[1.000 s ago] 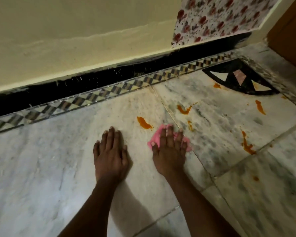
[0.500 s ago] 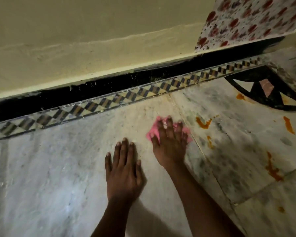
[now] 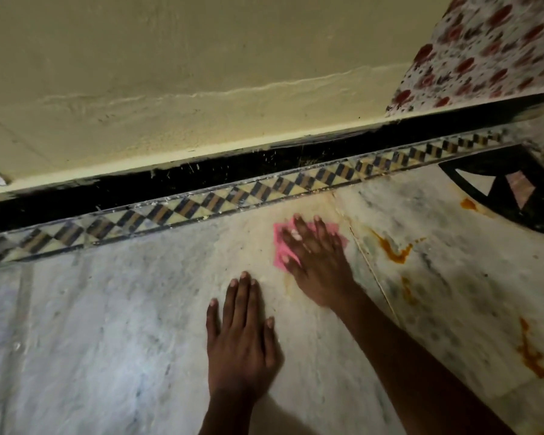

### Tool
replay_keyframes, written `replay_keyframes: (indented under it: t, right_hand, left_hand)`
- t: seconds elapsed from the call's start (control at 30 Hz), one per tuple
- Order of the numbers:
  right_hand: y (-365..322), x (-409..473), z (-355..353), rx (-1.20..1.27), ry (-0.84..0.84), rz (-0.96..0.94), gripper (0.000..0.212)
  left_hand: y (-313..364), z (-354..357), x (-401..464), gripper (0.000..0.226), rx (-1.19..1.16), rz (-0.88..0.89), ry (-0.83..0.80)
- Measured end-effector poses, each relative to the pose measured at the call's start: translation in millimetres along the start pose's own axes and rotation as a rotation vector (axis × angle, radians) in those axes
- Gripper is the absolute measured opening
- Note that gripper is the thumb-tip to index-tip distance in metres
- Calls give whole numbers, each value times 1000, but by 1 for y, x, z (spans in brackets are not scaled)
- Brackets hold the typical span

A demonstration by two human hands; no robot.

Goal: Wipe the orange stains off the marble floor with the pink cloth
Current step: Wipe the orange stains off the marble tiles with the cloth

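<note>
Left hand: the left hand (image 3: 241,343) is laid flat on the marble floor (image 3: 91,340) nearest the camera, fingers straight and together, nothing held; it is judged to serve as a brace
Right hand: just beyond, the right hand (image 3: 316,257) is pressed palm-down on the pink cloth (image 3: 280,246), fingers spread and straight; the cloth is pinned under the hand rather than gripped, and its edges show pink to the left of and between the fingers
Cloth position: the cloth is seen on the pale slab just left of a floor joint, near the checkered border strip (image 3: 233,196)
Stains: orange stains (image 3: 393,249) are left on the slab to the right of the joint, apart from the cloth; more streaks (image 3: 531,356) are seen toward the right edge, and a spot (image 3: 468,204) beside the black inlay (image 3: 500,189)
Background: a cream wall (image 3: 170,73) and floral fabric (image 3: 484,48) are seen farthest off
Risk: orange could be smeared across clean marble by a loaded cloth, and the ungripped cloth could be bunched or slipped from under the palm at the joint
</note>
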State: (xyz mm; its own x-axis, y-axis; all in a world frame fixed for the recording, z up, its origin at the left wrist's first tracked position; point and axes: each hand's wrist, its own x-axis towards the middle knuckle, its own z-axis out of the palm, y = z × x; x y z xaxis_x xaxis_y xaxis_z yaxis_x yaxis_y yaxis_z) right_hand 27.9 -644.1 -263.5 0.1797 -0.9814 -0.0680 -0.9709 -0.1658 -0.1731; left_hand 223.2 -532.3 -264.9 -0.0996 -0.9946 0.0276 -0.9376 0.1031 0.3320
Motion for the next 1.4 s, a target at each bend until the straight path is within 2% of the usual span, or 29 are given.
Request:
replay_keyframes:
  t: [0.07,0.1,0.2,0.23,0.27,0.3,0.37,0.43,0.5,0.53,0.6,0.67,0.73,0.83,0.93,1.0,1.03,1.1,1.17,1.23,1.3,1.4]
  right_hand:
    - [23,-38,1,-53,73,-69,58]
    - [35,-41,0,-56,89,11,58]
    - [35,16,-15,42,13,473,66]
    - [25,46,-17,105,5,556,68]
    - [12,73,-21,142,-4,561,69]
    - [-1,91,-22,139,-15,510,69]
    - [-26,93,-19,99,-63,272,68]
    - [-35,49,-12,62,-84,11,63]
    - [-19,-10,-6,37,-34,-106,59]
    - [-3,-29,-7,7,-26,-72,58]
    - [28,-28,-10,-14,-20,146,59]
    - [30,15,-17,48,-5,394,61]
    - [11,66,-16,132,-15,476,64]
    - [-24,87,-9,118,-45,280,64]
    - [-36,18,-1,28,8,-85,62]
    - [-16,-37,3,-9,-24,-184,60]
    - [-3,-52,1,-25,-48,-132,60]
    - [11,-45,-3,-38,-15,110,60]
    - [-2,0,-8,18,41,399,62]
    - [-25,56,-12,173,9,531,63]
    - [-44,89,-11,179,-45,422,64]
    - [-56,60,-9,54,-125,115,65]
  left_hand:
    - [0,-2,2,69,-12,0,10]
    - [0,-2,2,69,-14,-3,6]
    - [1,1,2,68,7,-6,-8]
    - [-1,2,1,68,13,-4,-6]
    - [-1,3,2,67,17,0,-1]
    - [-2,4,2,67,22,2,-2]
    - [-2,3,2,68,23,-4,-12]
    - [-1,1,3,69,27,-9,-14]
    - [-2,-1,2,70,21,-10,-14]
    - [-2,-1,1,71,11,-12,-11]
    - [-1,-1,1,72,2,-26,0]
    - [0,0,1,74,9,-54,-1]
    - [-2,2,-1,76,30,-70,-7]
    - [-1,0,1,77,12,-90,-16]
    - [0,-3,0,78,-5,-98,-4]
    - [-2,-2,0,79,5,-74,-15]
    - [-4,-1,0,80,9,-73,-13]
    - [-3,-1,-1,80,25,-73,-22]
    - [-2,0,0,80,35,-75,-43]
    - [-2,1,0,80,48,-76,-54]
    - [-2,1,0,80,57,-81,-61]
    - [-3,-2,0,79,40,-85,-55]
